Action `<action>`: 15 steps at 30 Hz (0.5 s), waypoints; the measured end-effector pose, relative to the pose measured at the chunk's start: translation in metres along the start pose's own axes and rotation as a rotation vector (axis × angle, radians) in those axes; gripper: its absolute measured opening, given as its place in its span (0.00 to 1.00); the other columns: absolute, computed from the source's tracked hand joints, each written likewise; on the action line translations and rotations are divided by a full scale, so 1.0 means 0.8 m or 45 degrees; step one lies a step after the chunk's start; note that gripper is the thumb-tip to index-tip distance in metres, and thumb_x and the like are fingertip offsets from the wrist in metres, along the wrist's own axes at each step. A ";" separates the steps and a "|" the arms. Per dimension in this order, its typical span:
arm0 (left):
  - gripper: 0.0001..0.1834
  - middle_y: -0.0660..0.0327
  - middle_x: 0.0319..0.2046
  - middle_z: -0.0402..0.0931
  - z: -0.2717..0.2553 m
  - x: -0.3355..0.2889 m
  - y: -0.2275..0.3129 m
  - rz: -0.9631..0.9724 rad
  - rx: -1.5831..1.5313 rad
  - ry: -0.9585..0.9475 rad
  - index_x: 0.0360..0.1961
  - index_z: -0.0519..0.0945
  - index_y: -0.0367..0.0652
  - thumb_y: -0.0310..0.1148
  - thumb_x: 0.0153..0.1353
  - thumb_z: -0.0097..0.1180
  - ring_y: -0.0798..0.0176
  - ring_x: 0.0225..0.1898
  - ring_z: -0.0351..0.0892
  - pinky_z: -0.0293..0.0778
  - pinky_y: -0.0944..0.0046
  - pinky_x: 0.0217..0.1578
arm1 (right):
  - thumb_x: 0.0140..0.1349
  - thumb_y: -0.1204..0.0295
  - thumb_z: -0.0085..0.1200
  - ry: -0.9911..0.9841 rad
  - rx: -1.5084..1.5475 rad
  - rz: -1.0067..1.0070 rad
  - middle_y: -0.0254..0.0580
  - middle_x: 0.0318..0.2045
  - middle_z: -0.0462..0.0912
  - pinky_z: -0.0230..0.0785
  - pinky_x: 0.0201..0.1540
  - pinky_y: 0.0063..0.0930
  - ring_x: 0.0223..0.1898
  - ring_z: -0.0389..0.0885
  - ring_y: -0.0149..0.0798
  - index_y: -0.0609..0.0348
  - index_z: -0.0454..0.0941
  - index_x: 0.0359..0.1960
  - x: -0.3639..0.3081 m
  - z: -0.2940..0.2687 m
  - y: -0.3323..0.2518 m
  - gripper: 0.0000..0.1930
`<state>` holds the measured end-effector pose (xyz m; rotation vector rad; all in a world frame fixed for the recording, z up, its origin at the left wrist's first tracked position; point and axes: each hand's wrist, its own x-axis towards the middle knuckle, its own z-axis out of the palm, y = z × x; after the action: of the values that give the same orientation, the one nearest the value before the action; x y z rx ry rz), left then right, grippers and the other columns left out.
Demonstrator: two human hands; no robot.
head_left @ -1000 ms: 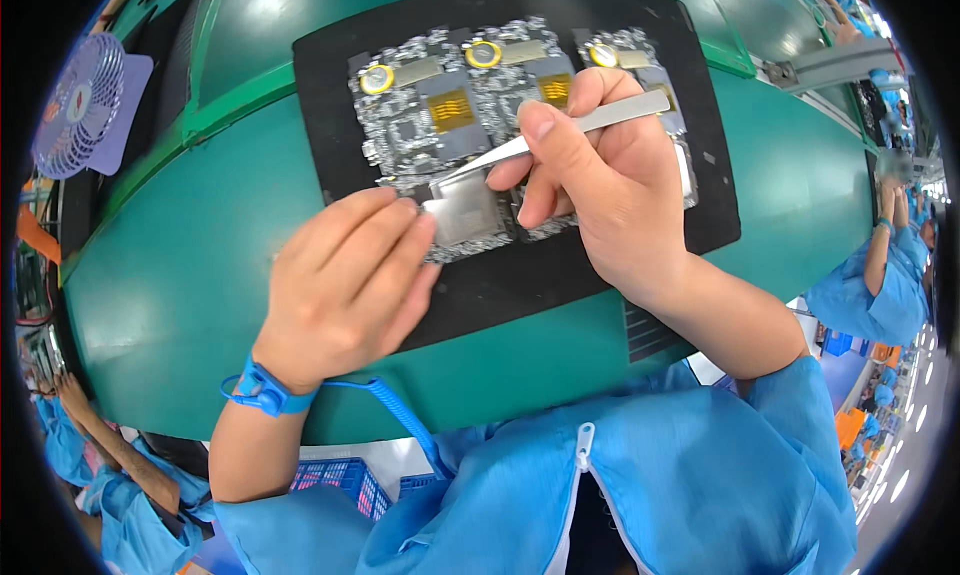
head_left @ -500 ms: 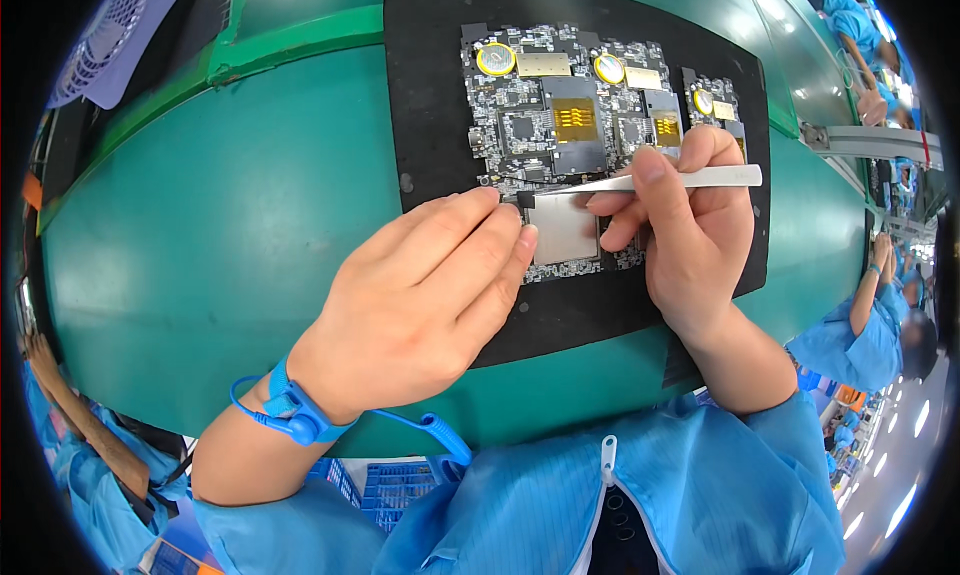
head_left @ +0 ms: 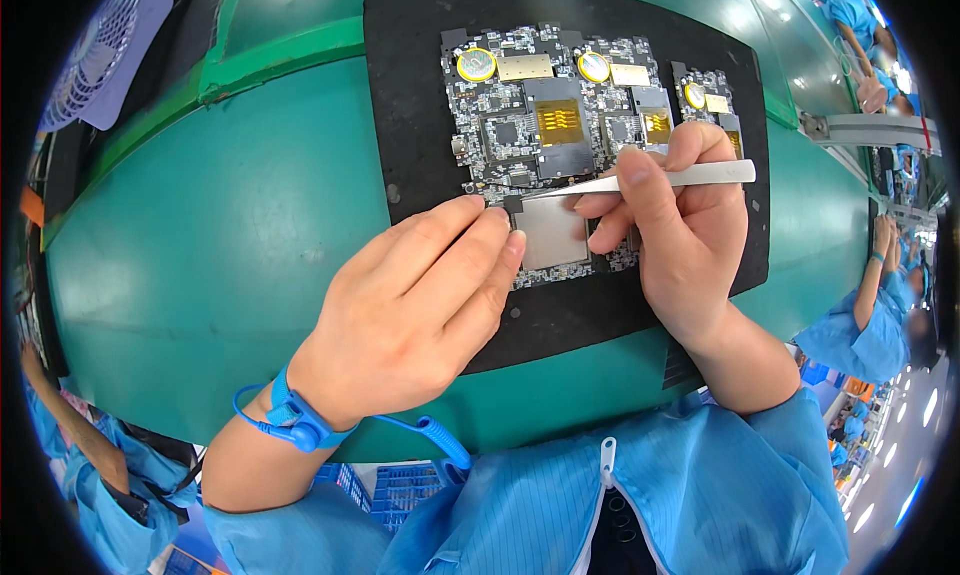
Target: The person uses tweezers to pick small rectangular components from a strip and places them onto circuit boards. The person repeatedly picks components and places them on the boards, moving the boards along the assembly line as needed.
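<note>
My right hand (head_left: 690,235) grips silver tweezers (head_left: 690,175) between thumb and fingers. Their points reach leftward to a small black square piece (head_left: 513,204) at the upper left corner of a silver metal shield (head_left: 555,233). That shield sits on the near part of a green-black circuit board (head_left: 505,105), which carries a coin cell (head_left: 477,65) and a gold-coloured patch (head_left: 558,122). Along the board's near left edge rest the fingertips of my left hand (head_left: 410,300), its fingers stretched out and side by side. The left thumb is hidden.
Beneath lies a black mat (head_left: 425,95) on a green table (head_left: 200,225). More boards (head_left: 712,90) lie to the right. A blue wrist strap (head_left: 300,425) with a coiled cord circles my left wrist. A fan (head_left: 95,55) stands far left; people in blue sit at both sides.
The mat, boards and both hands appear slightly further left in the picture. Tweezers and left fingertips keep about the same places on the board.
</note>
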<state>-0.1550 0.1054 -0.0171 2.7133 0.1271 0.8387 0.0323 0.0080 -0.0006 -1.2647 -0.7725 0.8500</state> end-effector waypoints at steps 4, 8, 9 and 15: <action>0.21 0.52 0.43 0.77 0.001 0.001 0.000 -0.006 -0.002 0.000 0.38 0.81 0.33 0.21 0.35 0.62 0.50 0.43 0.78 0.79 0.59 0.39 | 0.64 0.81 0.49 -0.006 -0.004 -0.022 0.40 0.29 0.76 0.77 0.22 0.15 0.28 0.83 0.28 0.59 0.58 0.38 0.001 0.000 -0.001 0.10; 0.21 0.52 0.45 0.76 -0.005 0.004 0.004 -0.069 -0.022 -0.082 0.38 0.80 0.34 0.21 0.37 0.61 0.50 0.43 0.77 0.77 0.58 0.41 | 0.67 0.78 0.46 -0.017 -0.145 -0.073 0.44 0.26 0.78 0.76 0.23 0.17 0.23 0.81 0.28 0.58 0.58 0.37 0.001 0.002 0.000 0.08; 0.21 0.51 0.46 0.76 -0.005 0.004 0.005 -0.088 -0.050 -0.088 0.39 0.80 0.34 0.21 0.37 0.61 0.49 0.44 0.76 0.77 0.57 0.42 | 0.68 0.77 0.45 -0.024 -0.215 -0.091 0.47 0.24 0.80 0.76 0.23 0.19 0.20 0.80 0.29 0.58 0.58 0.37 0.000 0.002 -0.001 0.07; 0.21 0.49 0.46 0.73 -0.010 0.005 0.000 -0.151 -0.191 -0.136 0.40 0.80 0.35 0.20 0.38 0.61 0.48 0.43 0.75 0.75 0.55 0.43 | 0.64 0.81 0.49 -0.007 -0.150 -0.193 0.39 0.27 0.76 0.76 0.25 0.15 0.25 0.81 0.26 0.60 0.57 0.37 -0.008 0.002 0.006 0.11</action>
<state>-0.1562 0.1085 -0.0085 2.5748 0.1919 0.6416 0.0274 0.0036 -0.0053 -1.2900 -0.9217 0.6940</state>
